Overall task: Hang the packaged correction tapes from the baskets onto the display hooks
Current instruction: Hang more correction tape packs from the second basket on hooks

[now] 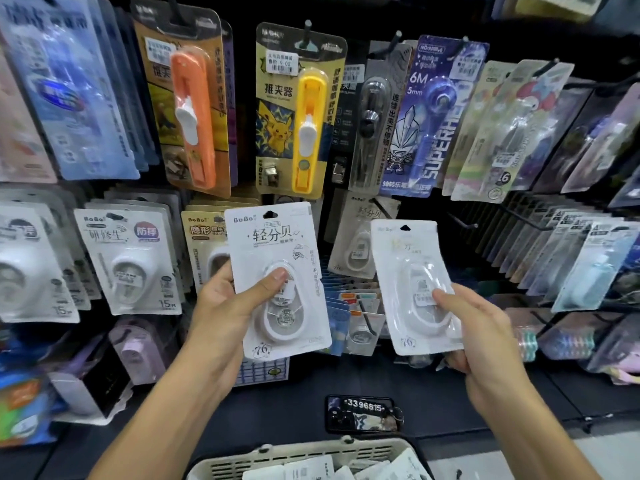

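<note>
My left hand grips a white packaged correction tape, thumb on its blister, held upright in front of the display. My right hand holds a second white packaged correction tape, thumb on its clear blister, tilted slightly left. Between and behind them the same kind of pack hangs on a display hook. A bare black hook juts out to the right of it. The beige basket with several more white packs sits at the bottom centre.
Rows of hanging packs fill the board: orange and yellow clip dispensers above, white tapes at left, angled packs at right. A phone lies on the dark shelf above the basket.
</note>
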Motion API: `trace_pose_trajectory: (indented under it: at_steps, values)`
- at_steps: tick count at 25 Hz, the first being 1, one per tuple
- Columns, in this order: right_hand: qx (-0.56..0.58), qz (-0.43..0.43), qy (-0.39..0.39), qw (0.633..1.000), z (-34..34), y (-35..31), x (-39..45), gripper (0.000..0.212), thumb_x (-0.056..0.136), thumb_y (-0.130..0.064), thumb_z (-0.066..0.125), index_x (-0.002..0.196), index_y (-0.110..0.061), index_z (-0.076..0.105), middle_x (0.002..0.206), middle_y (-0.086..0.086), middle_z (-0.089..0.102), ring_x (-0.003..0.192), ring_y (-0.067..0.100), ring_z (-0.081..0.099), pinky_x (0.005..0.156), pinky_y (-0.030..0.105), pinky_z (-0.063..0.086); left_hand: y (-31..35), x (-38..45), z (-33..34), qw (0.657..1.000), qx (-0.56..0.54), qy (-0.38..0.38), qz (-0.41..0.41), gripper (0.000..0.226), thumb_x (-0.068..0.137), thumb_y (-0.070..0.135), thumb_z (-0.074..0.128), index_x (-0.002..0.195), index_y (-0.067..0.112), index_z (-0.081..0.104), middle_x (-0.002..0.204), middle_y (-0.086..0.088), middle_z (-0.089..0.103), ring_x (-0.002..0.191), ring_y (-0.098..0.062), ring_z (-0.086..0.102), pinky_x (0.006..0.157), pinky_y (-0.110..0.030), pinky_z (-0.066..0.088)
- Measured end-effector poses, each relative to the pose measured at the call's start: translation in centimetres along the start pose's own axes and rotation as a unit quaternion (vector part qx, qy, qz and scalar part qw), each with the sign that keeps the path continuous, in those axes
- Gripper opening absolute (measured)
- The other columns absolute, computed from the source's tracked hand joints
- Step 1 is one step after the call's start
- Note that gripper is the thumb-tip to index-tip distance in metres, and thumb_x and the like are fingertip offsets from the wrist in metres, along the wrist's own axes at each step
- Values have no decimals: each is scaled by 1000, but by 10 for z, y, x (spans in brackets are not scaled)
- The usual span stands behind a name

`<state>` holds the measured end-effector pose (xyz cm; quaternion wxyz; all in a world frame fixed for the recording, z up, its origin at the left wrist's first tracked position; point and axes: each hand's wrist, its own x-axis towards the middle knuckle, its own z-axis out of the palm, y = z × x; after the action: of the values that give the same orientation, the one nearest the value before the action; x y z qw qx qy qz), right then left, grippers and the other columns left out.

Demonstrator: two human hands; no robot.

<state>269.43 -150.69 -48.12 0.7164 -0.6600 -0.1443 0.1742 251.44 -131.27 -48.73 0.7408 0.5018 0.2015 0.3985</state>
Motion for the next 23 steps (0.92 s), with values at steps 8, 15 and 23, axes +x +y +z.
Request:
trace_pose_trajectory:
  at_steps: [8, 15, 23]
  values:
    - [55, -46, 80, 994, 3, 2, 3, 29, 90, -20, 74, 116, -20, 62, 75, -8, 75, 48, 7, 62, 37, 20, 41, 1, -1, -2, 1000, 6, 8, -4, 45, 72, 18, 75, 117, 23, 71, 119, -2, 76, 114, -23, 71, 109, -52, 46]
    - [23, 34, -163, 986, 28, 17, -12, 51, 85, -12, 76, 131, -24, 57, 128, 4, 67, 104, 24, 72, 88, 39, 60, -3, -1, 3, 1000, -7, -3, -5, 44, 75, 22, 75, 119, 24, 71, 119, -1, 76, 112, -23, 72, 99, -46, 54]
    - [46, 14, -170, 984, 57, 30, -27, 25, 83, -18, 72, 108, -15, 69, 84, 8, 76, 44, 17, 54, 38, 25, 42, -4, -3, 3, 942, 308, 18, 131, 5, 92, 42, 69, 97, 42, 68, 101, 24, 70, 95, -2, 64, 81, -16, 50]
